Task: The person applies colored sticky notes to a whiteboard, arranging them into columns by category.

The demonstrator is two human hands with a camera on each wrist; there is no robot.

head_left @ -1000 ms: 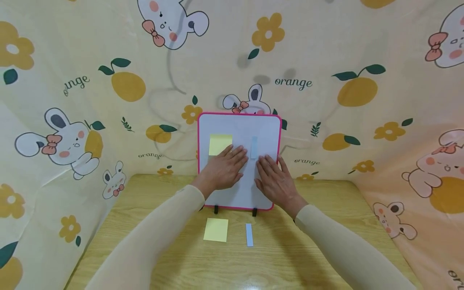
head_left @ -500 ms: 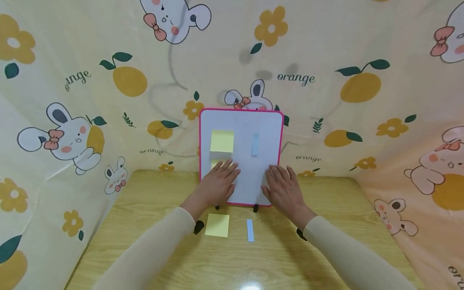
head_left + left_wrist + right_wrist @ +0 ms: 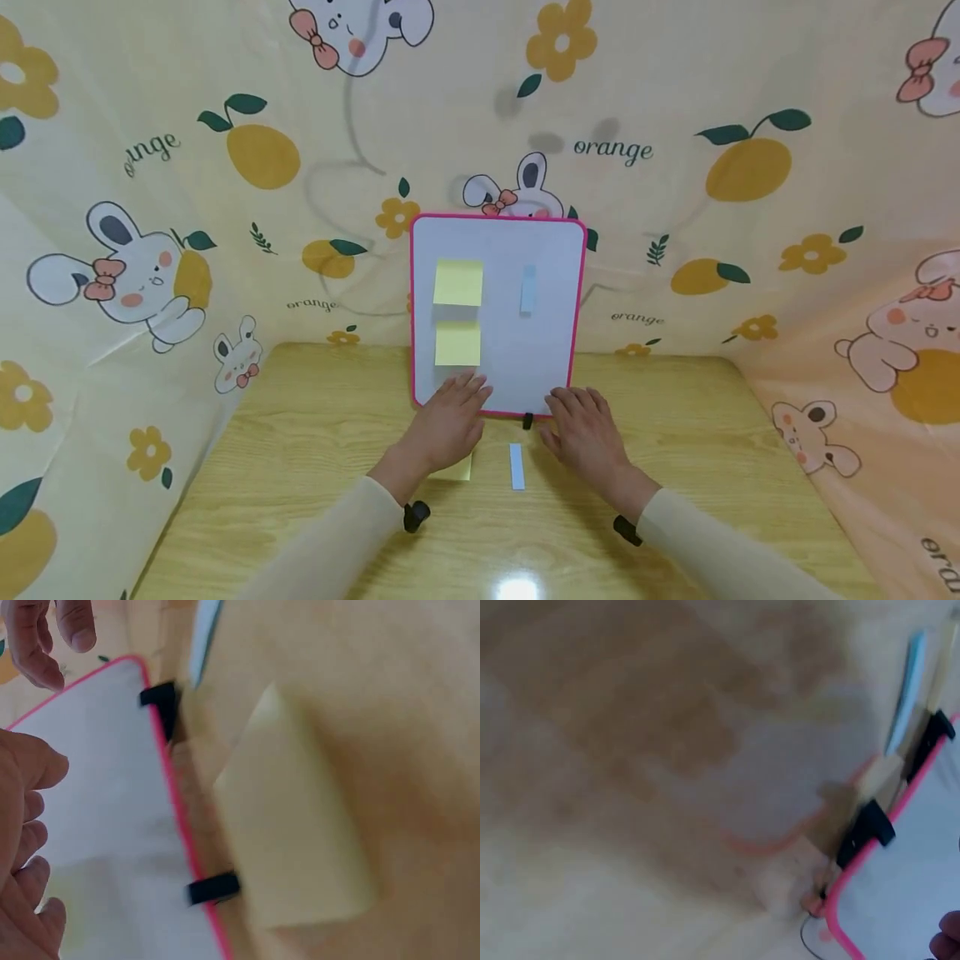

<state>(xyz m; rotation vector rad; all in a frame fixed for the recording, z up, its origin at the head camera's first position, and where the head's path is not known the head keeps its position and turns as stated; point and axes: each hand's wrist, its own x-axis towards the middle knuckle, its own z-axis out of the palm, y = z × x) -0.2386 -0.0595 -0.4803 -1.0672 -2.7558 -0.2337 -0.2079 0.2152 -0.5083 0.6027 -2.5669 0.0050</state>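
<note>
My left hand (image 3: 446,425) hovers over the table, its fingers loosely bent and holding nothing. Beneath it lies a yellow sticky note (image 3: 300,832), mostly hidden by the hand in the head view. My right hand (image 3: 588,433), also holding nothing, is by the lower right corner of a pink-framed whiteboard (image 3: 510,367); whether it touches the frame I cannot tell. Two yellow sticky notes stick to the board's left half, an upper one (image 3: 458,283) and a lower one (image 3: 457,344). A narrow blue sticky strip (image 3: 528,290) is at its upper right. Another blue strip (image 3: 517,467) lies on the table between my hands.
Black stand feet (image 3: 528,421) support the board's lower edge on the wood-grain table (image 3: 675,433). Behind and beside the table hangs a cloth (image 3: 637,67) printed with rabbits and oranges. A black band (image 3: 416,516) shows at my left wrist and another (image 3: 627,531) at the right.
Both hands have come down off the board's middle toward its lower edge and the table. The lower yellow note, covered before by my left hand, now shows. The head view has tipped slightly downward.
</note>
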